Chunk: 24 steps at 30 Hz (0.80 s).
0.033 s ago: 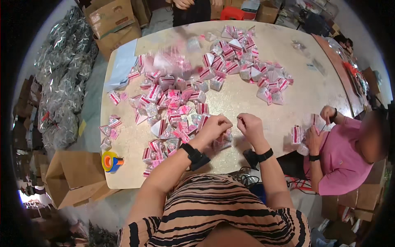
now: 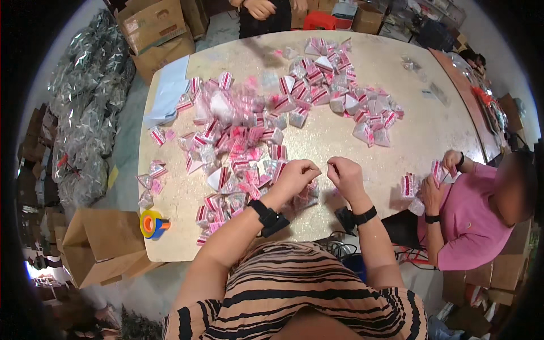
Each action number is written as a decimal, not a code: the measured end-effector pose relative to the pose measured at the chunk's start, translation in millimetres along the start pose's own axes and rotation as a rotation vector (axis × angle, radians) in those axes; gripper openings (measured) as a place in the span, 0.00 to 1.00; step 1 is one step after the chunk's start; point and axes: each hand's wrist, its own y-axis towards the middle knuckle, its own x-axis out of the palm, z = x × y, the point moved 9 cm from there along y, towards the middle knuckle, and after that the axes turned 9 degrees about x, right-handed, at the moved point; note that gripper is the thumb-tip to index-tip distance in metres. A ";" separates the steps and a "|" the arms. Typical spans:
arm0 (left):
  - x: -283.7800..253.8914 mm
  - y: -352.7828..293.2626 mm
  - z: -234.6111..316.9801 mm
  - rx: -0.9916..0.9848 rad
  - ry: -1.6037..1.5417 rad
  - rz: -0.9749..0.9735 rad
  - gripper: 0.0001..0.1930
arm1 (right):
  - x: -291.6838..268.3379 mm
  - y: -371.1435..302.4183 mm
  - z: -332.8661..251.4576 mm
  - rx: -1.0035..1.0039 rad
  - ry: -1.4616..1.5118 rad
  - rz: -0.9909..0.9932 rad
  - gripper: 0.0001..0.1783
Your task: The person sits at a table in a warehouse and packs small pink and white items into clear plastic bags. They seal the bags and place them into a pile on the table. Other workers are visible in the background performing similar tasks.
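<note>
My left hand (image 2: 296, 177) and my right hand (image 2: 347, 177) face each other over the near middle of the table, a small gap between them. Thumb and fingers are pinched together on both; whatever they may hold is too small to make out. Partly behind my left hand lies a clear plastic packet (image 2: 306, 198) at the table's near side. Left of that hand spreads a heap of small clear packets with pink-and-white striped cards (image 2: 245, 170). Some packets (image 2: 232, 105) at its far end are smeared by motion.
A second heap of packets (image 2: 323, 79) lies at the far middle of the table (image 2: 425, 130). On the left are a yellow-and-blue tape dispenser (image 2: 152, 224) and an open carton (image 2: 105, 238). A co-worker in pink (image 2: 473, 215) handles packets at right; another person (image 2: 260, 11) stands opposite.
Blurred packets at the far end of the left heap have shifted and spread. The co-worker's hands and packet have moved slightly. My own hands stay nearly in place.
</note>
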 end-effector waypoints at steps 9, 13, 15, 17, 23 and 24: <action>-111.6 -7.4 108.6 0.354 -0.123 0.556 0.04 | 24.3 42.9 50.4 0.326 0.279 -0.240 0.11; -178.8 -47.6 152.4 0.380 -0.116 0.862 0.03 | 92.6 39.2 137.9 0.485 0.036 -0.446 0.22; -196.6 -70.0 182.6 0.445 0.053 1.002 0.04 | 112.6 55.6 150.4 0.418 -0.044 -0.420 0.26; -205.8 -88.0 195.0 0.473 0.198 1.081 0.04 | 132.6 79.4 152.3 0.357 -0.103 -0.388 0.30; -200.7 -67.5 114.2 0.183 0.511 0.813 0.04 | 201.3 115.7 134.3 0.232 -0.257 -0.345 0.31; -189.8 -57.8 87.3 0.147 0.562 0.676 0.04 | 210.8 115.0 137.2 0.239 -0.223 -0.357 0.30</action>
